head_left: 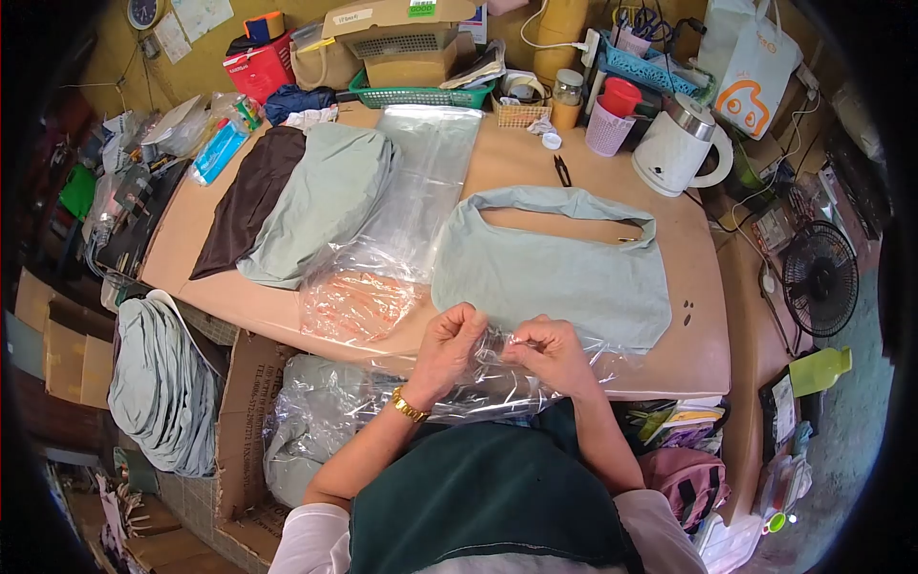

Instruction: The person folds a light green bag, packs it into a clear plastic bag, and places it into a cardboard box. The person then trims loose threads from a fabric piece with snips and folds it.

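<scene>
My left hand [448, 346] and my right hand [553, 352] each pinch the edge of a clear plastic bag [478, 394] at the table's front edge. The bag hangs down between my forearms. Just beyond my fingers a pale grey-green cloth shoulder bag [550, 277] lies flat, its strap loop pointing away from me. To the left rests a stack of clear plastic bags [421, 182], with a crumpled part showing orange print near the front. Beside it lie a folded grey-green cloth bag [320, 196] and a dark brown cloth piece [253, 201].
Thread snips [562, 170] lie behind the shoulder bag. A white kettle [674, 148], a pink cup [604, 129] and a green basket [421, 96] line the back. A cardboard box [244, 430] stands below the front edge, near a pile of grey-green cloth [163, 383]. A fan [819, 277] is at right.
</scene>
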A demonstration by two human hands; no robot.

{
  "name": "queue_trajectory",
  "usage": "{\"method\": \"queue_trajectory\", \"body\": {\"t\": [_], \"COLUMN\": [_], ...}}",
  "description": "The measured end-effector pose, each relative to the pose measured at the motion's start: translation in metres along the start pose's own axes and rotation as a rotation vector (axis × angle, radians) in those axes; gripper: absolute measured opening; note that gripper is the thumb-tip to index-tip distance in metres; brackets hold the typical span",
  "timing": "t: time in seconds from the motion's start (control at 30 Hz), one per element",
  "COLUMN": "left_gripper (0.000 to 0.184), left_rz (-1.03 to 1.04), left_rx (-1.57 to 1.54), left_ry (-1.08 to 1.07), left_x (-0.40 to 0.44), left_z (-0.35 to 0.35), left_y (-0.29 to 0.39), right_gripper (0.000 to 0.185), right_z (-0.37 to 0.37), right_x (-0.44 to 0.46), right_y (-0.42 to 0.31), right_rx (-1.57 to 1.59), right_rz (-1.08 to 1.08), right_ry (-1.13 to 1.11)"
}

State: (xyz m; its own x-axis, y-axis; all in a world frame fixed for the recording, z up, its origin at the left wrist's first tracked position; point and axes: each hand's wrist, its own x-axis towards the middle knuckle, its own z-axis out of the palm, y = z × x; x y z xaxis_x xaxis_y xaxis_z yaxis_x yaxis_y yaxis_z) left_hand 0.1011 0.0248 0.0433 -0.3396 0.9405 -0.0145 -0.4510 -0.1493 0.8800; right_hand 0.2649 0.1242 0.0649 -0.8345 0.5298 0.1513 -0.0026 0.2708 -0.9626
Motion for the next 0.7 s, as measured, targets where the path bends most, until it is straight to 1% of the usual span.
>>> {"method": "queue_trajectory", "body": {"t": [0.03,0.1,0.13,0.2,0.23,0.27,0.33,0.37,0.4,0.47,0.5,0.57,0.6,0.63,0.67,0.7], "left_gripper": [0.019,0.017,0.017,0.015,0.019,0.019,0.025,0.027,0.027,0.03,0.034,0.033,0.032,0.029,0.029,0.027], "left_rz": [0.001,0.062,0.061,-0.226,-0.228,-0.226,-0.13,-0.086,-0.091,-0.142,-0.127,-0.117,-0.101,-0.079,-0.077,-0.047], "left_rx": [0.001,-0.138,-0.139,0.095,0.12,0.122,0.045,-0.25,-0.25,-0.263,-0.31,-0.337,-0.362,-0.238,-0.238,-0.193], "left_ry": [-0.001,-0.229,-0.229,-0.458,-0.564,-0.565,-0.317,-0.288,-0.29,-0.407,-0.391,-0.4,-0.405,-0.306,-0.306,-0.171], "left_x": [0.0,-0.001,-0.005,-0.015,-0.013,-0.012,-0.011,-0.004,-0.004,-0.004,-0.008,-0.007,-0.007,-0.009,-0.009,-0.009], "left_z": [-0.002,-0.007,-0.001,0.01,0.001,-0.01,-0.02,-0.017,-0.018,-0.025,-0.016,-0.025,-0.026,-0.023,-0.018,-0.013], "left_y": [-0.001,-0.005,0.005,0.029,0.025,0.022,0.026,0.035,0.042,0.055,0.064,0.073,0.078,0.083,0.09,0.097], "right_gripper": [0.01,0.012,0.012,0.011,0.013,0.013,0.022,0.031,0.031,0.022,0.022,0.026,0.026,0.027,0.028,0.028], "right_z": [0.0,0.004,0.006,0.011,0.01,0.004,-0.014,-0.026,-0.027,-0.031,-0.033,-0.036,-0.042,-0.049,-0.053,-0.052], "right_x": [0.004,0.009,0.01,0.013,0.014,0.01,-0.004,-0.007,-0.008,-0.008,-0.008,-0.008,-0.009,-0.01,-0.01,-0.012], "right_y": [0.001,0.004,0.002,-0.001,0.006,0.002,-0.019,-0.021,-0.032,-0.057,-0.057,-0.054,-0.055,-0.057,-0.058,-0.057], "right_rx": [0.0,0.019,0.018,0.428,0.523,0.524,0.387,0.009,0.012,-0.311,-0.313,-0.191,-0.193,-0.155,-0.115,-0.115], "right_rz": [-0.001,-0.2,-0.199,-0.099,-0.109,-0.113,0.176,0.18,0.183,-0.055,-0.053,-0.359,-0.359,-0.319,-0.278,-0.279], "right_ry": [0.001,0.277,0.277,0.417,0.452,0.452,0.069,-0.214,-0.211,-0.625,-0.622,-0.482,-0.48,-0.616,-0.752,-0.754]}}
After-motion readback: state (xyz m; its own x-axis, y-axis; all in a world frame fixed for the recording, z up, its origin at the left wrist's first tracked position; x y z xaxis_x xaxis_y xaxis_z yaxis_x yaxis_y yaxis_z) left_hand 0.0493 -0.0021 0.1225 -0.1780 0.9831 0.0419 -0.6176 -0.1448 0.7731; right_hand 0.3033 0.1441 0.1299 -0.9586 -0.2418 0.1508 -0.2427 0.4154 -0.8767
